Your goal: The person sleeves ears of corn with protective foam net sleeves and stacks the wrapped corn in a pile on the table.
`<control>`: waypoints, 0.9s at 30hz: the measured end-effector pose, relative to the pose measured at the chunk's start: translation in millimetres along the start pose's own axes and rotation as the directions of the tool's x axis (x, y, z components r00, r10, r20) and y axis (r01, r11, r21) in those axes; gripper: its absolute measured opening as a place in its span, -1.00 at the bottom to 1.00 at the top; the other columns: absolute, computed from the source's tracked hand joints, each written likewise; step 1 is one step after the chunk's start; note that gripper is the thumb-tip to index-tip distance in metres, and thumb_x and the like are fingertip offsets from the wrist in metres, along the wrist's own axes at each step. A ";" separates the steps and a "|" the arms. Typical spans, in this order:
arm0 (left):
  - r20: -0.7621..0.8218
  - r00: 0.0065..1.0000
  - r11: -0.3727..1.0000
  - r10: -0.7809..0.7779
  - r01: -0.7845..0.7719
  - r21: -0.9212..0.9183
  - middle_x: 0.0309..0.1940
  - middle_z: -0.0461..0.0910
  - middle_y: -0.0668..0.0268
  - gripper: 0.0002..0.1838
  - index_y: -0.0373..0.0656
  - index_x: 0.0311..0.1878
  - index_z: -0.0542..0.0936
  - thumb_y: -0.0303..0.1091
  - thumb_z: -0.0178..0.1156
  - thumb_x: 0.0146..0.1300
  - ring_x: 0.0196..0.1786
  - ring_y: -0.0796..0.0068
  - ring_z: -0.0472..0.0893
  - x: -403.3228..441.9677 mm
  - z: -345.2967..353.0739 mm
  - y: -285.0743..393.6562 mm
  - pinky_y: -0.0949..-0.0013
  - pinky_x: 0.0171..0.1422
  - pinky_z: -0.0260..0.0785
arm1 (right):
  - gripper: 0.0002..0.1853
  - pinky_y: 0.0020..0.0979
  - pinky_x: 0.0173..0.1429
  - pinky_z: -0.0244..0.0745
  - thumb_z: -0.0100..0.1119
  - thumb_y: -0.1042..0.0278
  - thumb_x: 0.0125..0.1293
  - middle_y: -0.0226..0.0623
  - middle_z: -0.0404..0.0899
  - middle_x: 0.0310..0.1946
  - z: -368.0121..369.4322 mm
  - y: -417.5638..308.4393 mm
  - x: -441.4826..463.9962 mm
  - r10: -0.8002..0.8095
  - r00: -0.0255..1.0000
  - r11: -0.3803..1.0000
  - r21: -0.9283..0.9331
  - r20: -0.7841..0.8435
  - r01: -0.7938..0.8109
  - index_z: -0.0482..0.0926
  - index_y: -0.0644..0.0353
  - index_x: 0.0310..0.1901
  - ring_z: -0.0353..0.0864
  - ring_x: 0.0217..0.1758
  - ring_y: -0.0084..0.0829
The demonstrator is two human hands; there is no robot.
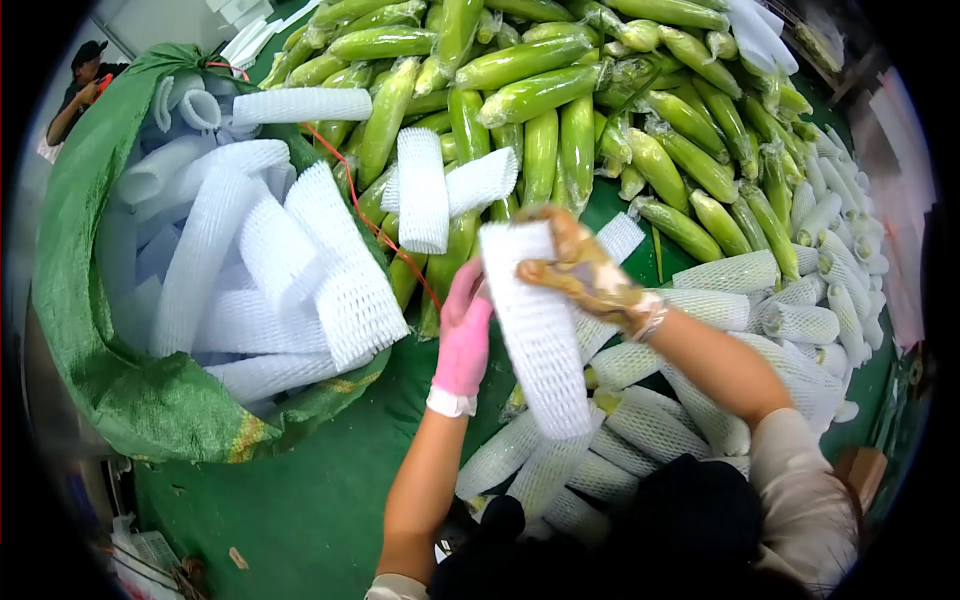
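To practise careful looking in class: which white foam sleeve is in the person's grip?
The white foam sleeve that the right hand grips near its upper end; no hand holds any other, such as those in the green sack.

The gloved right hand [585, 275] gripped the far end of a white foam sleeve [550, 360], while the pink-gloved left hand [465, 345] was at its left edge, fingers partly hidden. To the left, a green sack [75, 260] held loose sleeves [345, 265]. Wrapped corn ears [540, 150] lay heaped at the far side of the green table [320, 500]; sleeved ears [735, 275] lay near and right. A person [70, 105] was at the far left.
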State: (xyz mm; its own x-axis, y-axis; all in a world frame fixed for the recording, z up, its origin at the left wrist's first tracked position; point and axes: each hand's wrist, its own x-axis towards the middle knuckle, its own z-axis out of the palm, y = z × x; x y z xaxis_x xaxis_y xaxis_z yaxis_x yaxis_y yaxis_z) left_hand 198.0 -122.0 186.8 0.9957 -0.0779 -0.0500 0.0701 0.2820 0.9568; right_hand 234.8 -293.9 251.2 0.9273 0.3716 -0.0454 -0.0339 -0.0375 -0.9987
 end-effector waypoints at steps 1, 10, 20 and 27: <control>0.093 0.994 0.999 -0.048 0.048 0.007 0.03 0.51 0.21 -0.58 -0.27 0.25 0.33 -0.31 -0.09 0.37 0.06 0.47 0.51 5.0 3.2 10.1 0.45 0.12 0.37 | -0.55 -0.44 0.03 0.50 0.29 0.33 0.21 -0.33 0.52 -0.16 12.2 22.5 5.3 0.162 0.985 0.915 0.364 0.058 -0.172 0.33 0.21 0.07 0.54 -0.08 -0.51; 0.085 0.963 0.935 -0.257 0.270 -0.229 -0.16 0.53 0.30 -0.66 -0.32 0.02 0.46 -0.26 0.11 0.31 -0.10 0.55 0.49 33.4 10.5 -31.6 0.47 0.08 0.32 | -0.82 -0.48 -0.12 0.56 0.00 0.38 0.34 -0.34 0.59 -0.27 17.7 139.1 6.4 0.281 0.959 0.775 0.598 -0.037 -0.204 0.49 0.16 -0.07 0.60 -0.21 -0.51; -0.074 0.957 0.259 0.279 -0.001 0.966 -0.32 0.52 0.03 -0.65 -0.29 -0.21 0.40 -0.22 0.20 0.08 -0.30 0.05 0.59 106.2 24.9 -83.8 0.17 -0.22 0.46 | -0.63 -0.42 0.06 0.44 -0.01 0.12 0.33 -0.30 0.49 0.04 -9.1 260.8 26.1 0.407 0.879 0.794 0.571 -0.248 -0.207 0.43 0.13 0.08 0.46 0.03 -0.47; -0.288 0.944 0.343 -0.161 0.327 0.881 -0.21 0.58 -0.16 -0.33 -0.46 -0.07 0.41 0.10 0.14 0.10 -0.10 -0.10 0.59 78.0 34.4 -57.5 0.10 0.01 0.43 | -0.74 -0.52 -0.46 0.36 0.03 0.05 0.28 -0.44 0.51 -0.53 12.2 237.2 -3.0 0.380 0.817 0.863 0.485 -0.433 -0.144 0.52 0.06 -0.34 0.45 -0.52 -0.51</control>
State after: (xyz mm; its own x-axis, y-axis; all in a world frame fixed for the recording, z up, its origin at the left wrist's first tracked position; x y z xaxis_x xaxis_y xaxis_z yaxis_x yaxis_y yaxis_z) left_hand 269.5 -177.2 137.7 0.9461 0.1563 -0.2837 0.2965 -0.7707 0.5640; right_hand 219.4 -292.6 14.1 0.9066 -0.1125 -0.4067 -0.3432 0.3643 -0.8657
